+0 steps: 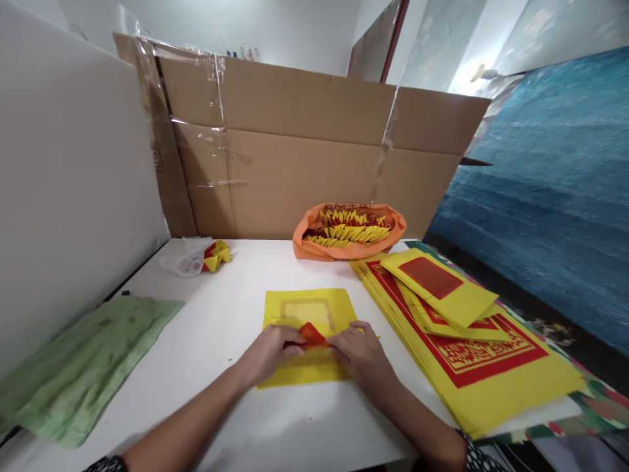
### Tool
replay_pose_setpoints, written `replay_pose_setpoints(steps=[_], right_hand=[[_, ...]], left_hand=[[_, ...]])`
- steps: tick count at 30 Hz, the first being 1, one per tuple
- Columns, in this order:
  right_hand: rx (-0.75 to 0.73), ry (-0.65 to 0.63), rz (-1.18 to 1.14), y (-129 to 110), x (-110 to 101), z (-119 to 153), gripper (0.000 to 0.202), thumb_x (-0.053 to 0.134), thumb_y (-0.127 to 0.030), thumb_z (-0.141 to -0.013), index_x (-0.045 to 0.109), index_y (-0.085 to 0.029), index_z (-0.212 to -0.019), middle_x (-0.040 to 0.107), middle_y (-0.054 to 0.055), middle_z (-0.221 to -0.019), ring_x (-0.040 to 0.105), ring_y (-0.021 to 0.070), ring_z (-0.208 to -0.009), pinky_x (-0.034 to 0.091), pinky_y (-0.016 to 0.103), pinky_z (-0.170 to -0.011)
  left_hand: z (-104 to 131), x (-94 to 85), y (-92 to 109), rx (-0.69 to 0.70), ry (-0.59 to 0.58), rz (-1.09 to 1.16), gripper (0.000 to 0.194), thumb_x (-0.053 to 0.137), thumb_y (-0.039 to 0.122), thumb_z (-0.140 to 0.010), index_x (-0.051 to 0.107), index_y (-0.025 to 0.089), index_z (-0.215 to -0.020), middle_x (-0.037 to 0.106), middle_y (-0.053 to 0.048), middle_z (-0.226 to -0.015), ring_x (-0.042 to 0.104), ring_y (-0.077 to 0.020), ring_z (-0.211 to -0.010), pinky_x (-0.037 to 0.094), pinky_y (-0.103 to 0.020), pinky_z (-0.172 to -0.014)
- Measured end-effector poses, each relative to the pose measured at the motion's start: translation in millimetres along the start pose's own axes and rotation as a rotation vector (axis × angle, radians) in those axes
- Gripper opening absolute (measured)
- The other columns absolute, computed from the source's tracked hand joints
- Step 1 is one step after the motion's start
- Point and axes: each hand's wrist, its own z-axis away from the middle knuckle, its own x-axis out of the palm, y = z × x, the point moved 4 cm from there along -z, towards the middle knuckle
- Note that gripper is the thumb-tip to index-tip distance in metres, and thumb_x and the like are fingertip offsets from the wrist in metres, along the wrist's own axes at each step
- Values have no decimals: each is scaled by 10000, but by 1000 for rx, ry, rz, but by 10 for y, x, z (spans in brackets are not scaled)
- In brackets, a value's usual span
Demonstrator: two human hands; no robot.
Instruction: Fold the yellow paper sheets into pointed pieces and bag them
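A yellow sheet of paper (304, 377) with a faint printed frame lies flat on the white table in front of me. Over it is a smaller folded yellow paper with a red patch (312, 334). My left hand (272, 354) pinches the left end of this folded paper between thumb and fingers. At its right end, my right hand (361, 354) grips it with fingers bent. The hands partly cover both ends, so the exact folds are hidden.
To the right lie stacked yellow sheets with red print (491, 354) and smaller yellow papers (432, 282). An orange bag (304, 246) of folded papers stands behind. At left are a green cloth (93, 354), a plastic bag (189, 259) and a folded yellow-red piece (216, 254). Cardboard (295, 157) walls the back.
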Motion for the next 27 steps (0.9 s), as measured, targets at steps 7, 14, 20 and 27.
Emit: replay_pose_setpoints(steps=[7,14,20,27], right_hand=[[338,-185,-84,338,172,-243,263,425,-265,-997,654,-260,-1126,704,29,-1076,631,198,-968,430,346,-821],[142,-286,219,336,489,120,370,488,-320,-971,564,-211,-1316,574,86,-1356,541,268,-1162,398,441,-930],[89,-191,296,341,566,182,368,432,-236,-975,564,-192,-1316,558,90,-1375,534,261,-1198,403,435,-941],[41,-186,266,406,658,228,400,379,-157,-977,531,-188,-1345,543,82,-1391,479,226,-1298,395,443,-1031]], left_hand=[[-174,-17,-112,-286,280,239,325,571,294,-857,646,168,-1147,620,12,-715,579,-166,-659,441,-257,-631],[-158,92,77,-82,211,-237,338,427,131,-918,713,241,-1060,587,-49,-832,554,-198,-811,436,-292,-730],[-174,116,108,-85,189,-328,331,435,101,-921,710,208,-1071,538,-47,-793,533,-186,-754,423,-275,-682],[-191,116,102,-86,169,-334,337,425,83,-915,708,205,-1050,516,-37,-790,511,-171,-717,398,-266,-647]])
